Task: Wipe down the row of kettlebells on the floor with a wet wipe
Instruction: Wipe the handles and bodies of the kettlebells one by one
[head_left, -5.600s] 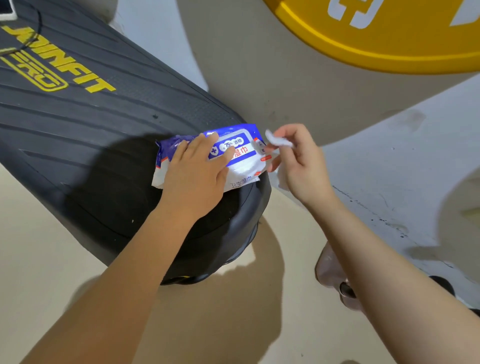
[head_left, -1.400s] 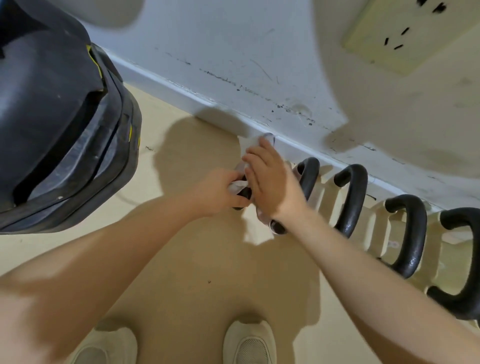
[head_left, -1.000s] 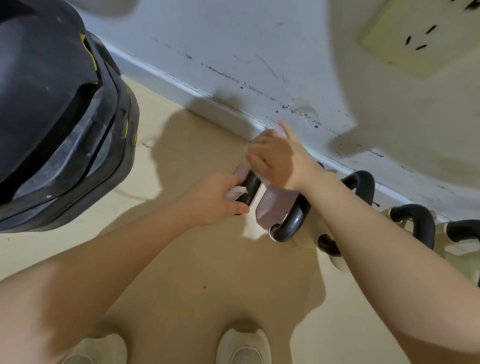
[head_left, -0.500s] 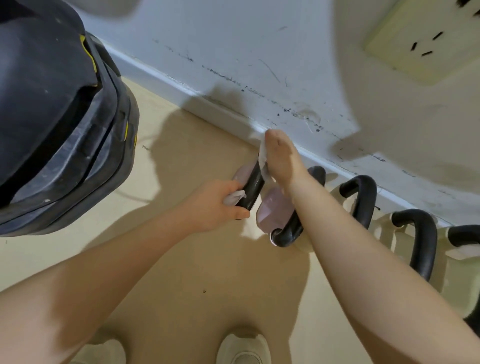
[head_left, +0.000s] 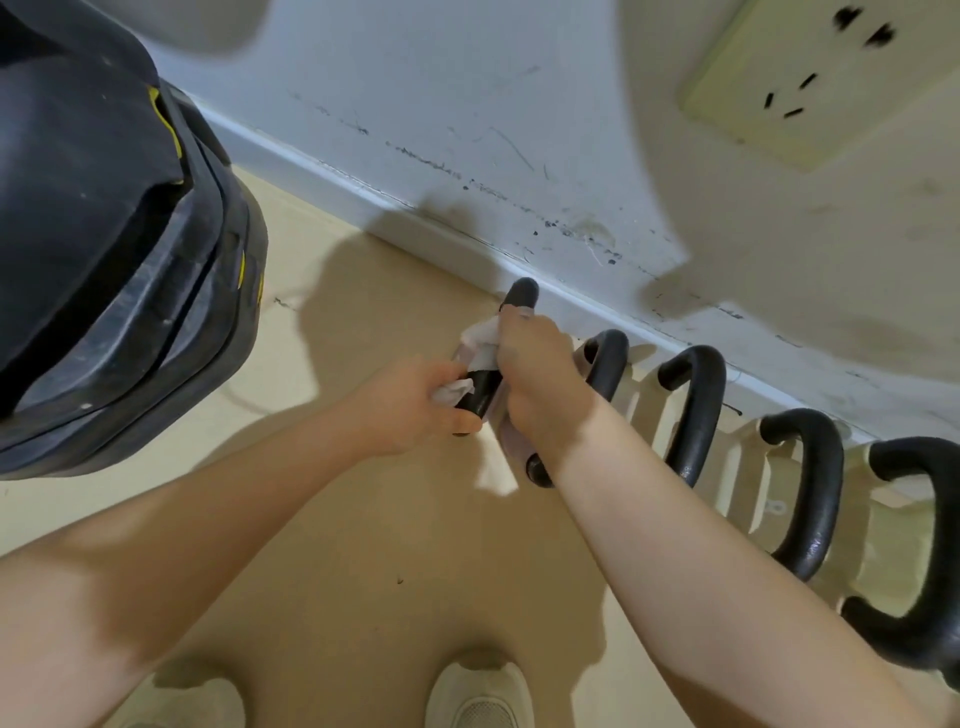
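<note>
A row of kettlebells with black handles stands along the wall's foot. The leftmost kettlebell (head_left: 522, 293) has a pinkish body and is tilted. My left hand (head_left: 410, 408) grips the near part of its handle, with a scrap of white wipe pressed under the fingers. My right hand (head_left: 543, 384) is closed over the middle of the same handle, holding the wet wipe (head_left: 483, 332) against it. The far end of the handle sticks out past my right hand. To the right, cream-bodied kettlebells (head_left: 696, 410) stand untouched, the farthest ones (head_left: 810, 488) partly behind my right forearm.
A big black piece of gym gear with yellow marks (head_left: 114, 260) fills the left side, close to my left arm. A scuffed white wall with a socket (head_left: 810, 78) runs behind the row. My white shoes (head_left: 478, 696) stand on the beige floor below.
My right hand has slid from the far end of the handle toward me and closed around it with the wipe. The left hand keeps its grip on the near part.
</note>
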